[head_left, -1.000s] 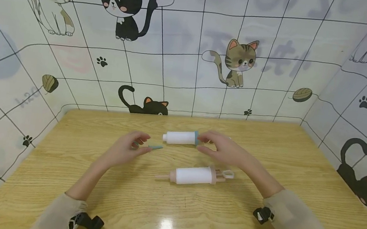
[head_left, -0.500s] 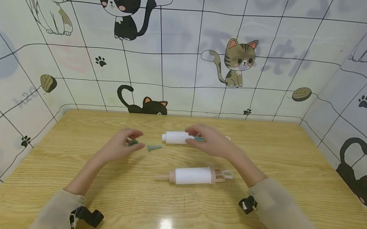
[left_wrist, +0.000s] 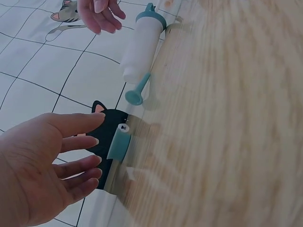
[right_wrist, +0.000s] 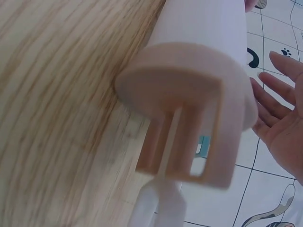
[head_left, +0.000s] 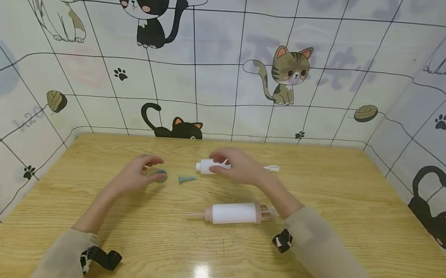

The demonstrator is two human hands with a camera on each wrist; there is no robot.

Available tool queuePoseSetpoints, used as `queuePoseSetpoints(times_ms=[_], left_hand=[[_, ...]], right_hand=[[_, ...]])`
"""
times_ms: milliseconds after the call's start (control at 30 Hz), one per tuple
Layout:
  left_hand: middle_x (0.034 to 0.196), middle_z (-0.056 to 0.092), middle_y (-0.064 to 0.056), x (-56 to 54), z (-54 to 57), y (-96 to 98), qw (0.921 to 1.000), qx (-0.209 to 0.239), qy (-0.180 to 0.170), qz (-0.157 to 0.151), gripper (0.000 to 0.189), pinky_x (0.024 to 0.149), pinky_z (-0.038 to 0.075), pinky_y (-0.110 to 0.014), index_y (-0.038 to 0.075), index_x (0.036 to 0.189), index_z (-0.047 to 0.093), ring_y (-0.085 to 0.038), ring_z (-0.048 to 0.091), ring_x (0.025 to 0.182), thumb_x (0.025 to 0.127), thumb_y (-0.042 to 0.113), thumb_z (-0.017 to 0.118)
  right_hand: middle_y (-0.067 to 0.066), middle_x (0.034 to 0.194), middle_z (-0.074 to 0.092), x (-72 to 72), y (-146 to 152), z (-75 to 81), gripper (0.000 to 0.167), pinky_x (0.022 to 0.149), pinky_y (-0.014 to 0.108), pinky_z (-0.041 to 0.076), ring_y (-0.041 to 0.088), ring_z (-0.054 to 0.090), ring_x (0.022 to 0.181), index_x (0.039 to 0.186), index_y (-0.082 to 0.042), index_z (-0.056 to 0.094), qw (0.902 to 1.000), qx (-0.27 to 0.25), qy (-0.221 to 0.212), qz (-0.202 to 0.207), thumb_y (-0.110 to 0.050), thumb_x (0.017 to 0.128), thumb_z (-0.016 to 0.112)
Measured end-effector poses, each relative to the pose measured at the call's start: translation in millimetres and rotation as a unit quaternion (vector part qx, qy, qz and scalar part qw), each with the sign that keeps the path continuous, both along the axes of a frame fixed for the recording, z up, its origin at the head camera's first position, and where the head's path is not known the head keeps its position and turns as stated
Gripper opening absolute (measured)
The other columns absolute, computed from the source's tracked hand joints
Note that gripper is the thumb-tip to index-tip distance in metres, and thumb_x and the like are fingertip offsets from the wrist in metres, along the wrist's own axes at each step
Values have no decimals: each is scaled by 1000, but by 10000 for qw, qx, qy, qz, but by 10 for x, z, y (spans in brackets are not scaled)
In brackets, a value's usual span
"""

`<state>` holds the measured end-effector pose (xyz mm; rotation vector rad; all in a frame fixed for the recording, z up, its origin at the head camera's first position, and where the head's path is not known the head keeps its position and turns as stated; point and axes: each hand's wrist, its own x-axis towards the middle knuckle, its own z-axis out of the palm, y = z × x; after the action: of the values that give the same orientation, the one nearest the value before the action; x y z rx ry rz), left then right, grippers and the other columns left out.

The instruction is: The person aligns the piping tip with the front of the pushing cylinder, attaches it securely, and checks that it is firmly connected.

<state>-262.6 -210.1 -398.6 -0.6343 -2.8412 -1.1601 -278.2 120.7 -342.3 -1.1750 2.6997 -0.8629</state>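
Note:
A white syringe barrel point(head_left: 203, 166) with a teal end collar point(left_wrist: 152, 18) lies toward the back of the table, its clear plunger handle point(head_left: 272, 167) sticking out right. My right hand point(head_left: 236, 166) hovers over the barrel, thumb and fingers spread apart, hiding its right part. My left hand point(head_left: 136, 175) is left of a small teal cap point(left_wrist: 120, 145), fingers loosely bent and apart from it. Between cap and barrel lies a teal cone-shaped nozzle point(head_left: 187, 179). Nearer me rests a second white syringe point(head_left: 234, 213) with pink ends; its pink collar point(right_wrist: 189, 71) fills the right wrist view.
The wooden table point(head_left: 160, 251) meets a wall sheet point(head_left: 221, 83) printed with cats at the back and sides. Black wrist cameras point(head_left: 106, 258) sit on both cuffs. My right forearm passes above the second syringe's handle end.
My right hand has moved left along the teal-collared syringe, from its collar end toward the barrel's tip. My left hand has drawn back slightly left, leaving the teal cap and nozzle in clearer view.

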Motion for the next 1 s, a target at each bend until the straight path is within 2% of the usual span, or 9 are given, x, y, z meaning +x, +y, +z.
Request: queuePoseSetpoints(times_ms=[200,400,667,867,1000], left_hand=[[131,56,-25,-40,-25,-69,9999,-101,25,-76,53,101,46,-57,-5,133,58,-43,53,119,93,24,76],[124,61,-25,-61,-66,-89,9994,-180,-91,-274,52,95,50,-56,-8,132,57,-40,58,112,92,19,76],[121,61,-22,-62,-106,-77,9991,-64,-74,-423,50,91,52,-54,-8,130,58,-38,58,110,92,19,77],[120,61,-23,-56,-113,-55,9992,-169,-20,-366,47,91,52,-55,-7,129,59,-39,59,109,93,17,76],[117,62,-22,-60,-115,-39,9989,-144,9,-437,43,92,52,-55,-7,127,60,-40,60,109,92,13,76]], right_hand=[[14,119,67,-31,-154,-17,38,93,35,55,25,63,107,128,2,63,9997,212,89,65,-22,100,66],[15,117,67,-39,-340,-4,34,89,26,54,21,66,100,127,2,63,9988,366,-59,312,-16,99,66],[16,117,69,-72,-590,-81,29,87,24,53,21,68,95,123,2,65,9968,579,-72,549,-13,98,66],[14,117,66,-78,-730,-169,28,84,25,54,21,66,92,125,0,65,9935,851,-455,602,-9,99,66],[13,121,65,-82,-798,-222,29,86,28,54,21,65,95,127,-1,65,9918,1017,-452,627,-8,99,64]])
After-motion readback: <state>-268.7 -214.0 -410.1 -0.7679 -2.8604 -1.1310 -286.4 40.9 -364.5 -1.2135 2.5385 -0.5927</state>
